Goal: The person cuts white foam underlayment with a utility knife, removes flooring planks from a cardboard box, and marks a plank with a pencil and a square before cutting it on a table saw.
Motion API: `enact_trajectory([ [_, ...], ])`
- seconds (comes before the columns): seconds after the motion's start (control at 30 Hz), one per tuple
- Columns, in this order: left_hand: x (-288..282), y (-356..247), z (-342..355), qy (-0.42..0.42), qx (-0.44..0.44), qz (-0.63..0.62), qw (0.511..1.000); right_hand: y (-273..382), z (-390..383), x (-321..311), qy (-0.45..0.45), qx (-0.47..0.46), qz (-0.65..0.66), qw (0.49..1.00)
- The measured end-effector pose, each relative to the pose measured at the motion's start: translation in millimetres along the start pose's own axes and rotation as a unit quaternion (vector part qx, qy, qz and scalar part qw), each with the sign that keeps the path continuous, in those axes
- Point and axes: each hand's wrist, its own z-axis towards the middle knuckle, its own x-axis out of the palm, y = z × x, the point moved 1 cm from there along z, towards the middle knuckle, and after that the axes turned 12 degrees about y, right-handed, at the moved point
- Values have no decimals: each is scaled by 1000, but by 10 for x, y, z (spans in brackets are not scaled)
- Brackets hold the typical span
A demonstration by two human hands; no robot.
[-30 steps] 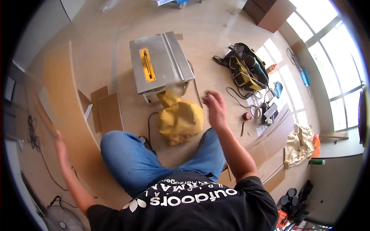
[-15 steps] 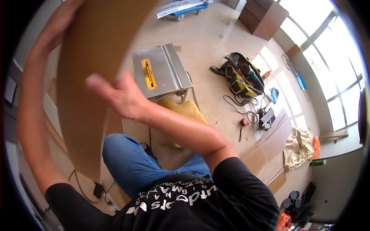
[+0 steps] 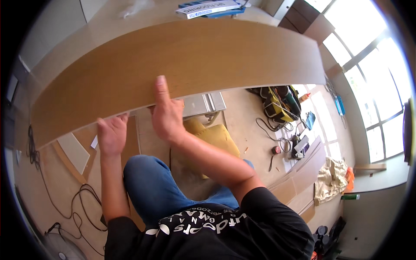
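A long, brown flooring plank [image 3: 208, 56] spans the view in front of me, its edges bent by the lens. My right hand [image 3: 168, 116] grips its near edge, thumb on the broad face and fingers underneath. To the left, my left hand [image 3: 112, 136] is closed on the same edge, with its fingertips partly hidden. Behind and below the plank, part of a grey table saw [image 3: 197, 106] shows; its top is mostly covered. A yellow cushion [image 3: 214, 138] lies on the floor by the saw.
A black-and-yellow tool bag [image 3: 281, 104] stands on the right, near a tape measure [image 3: 276, 150] and a corded power tool [image 3: 299, 146]. Stacked planks [image 3: 299, 175] and a beige cloth [image 3: 331, 177] lie closer. Cables [image 3: 80, 203] trail at left; a boxed pack [image 3: 212, 8] is at the back.
The plank has swung from upright on the left to lying across in front of me. My left hand came down from its far end to the near edge; my right hand now grips it.
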Motion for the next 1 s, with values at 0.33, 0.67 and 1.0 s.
enact_trajectory([
  [0.33,-1403,-591,401,-252,8,-17,968,-62,93,-2092,-183,9,230,956],
  [0.67,-3345,252,903,-335,-32,-18,941,-109,1702,-3657,-258,101,-38,960],
  [1.0,-4135,1265,871,-408,-152,-46,899,-1017,2054,-4472,-310,256,-167,900],
])
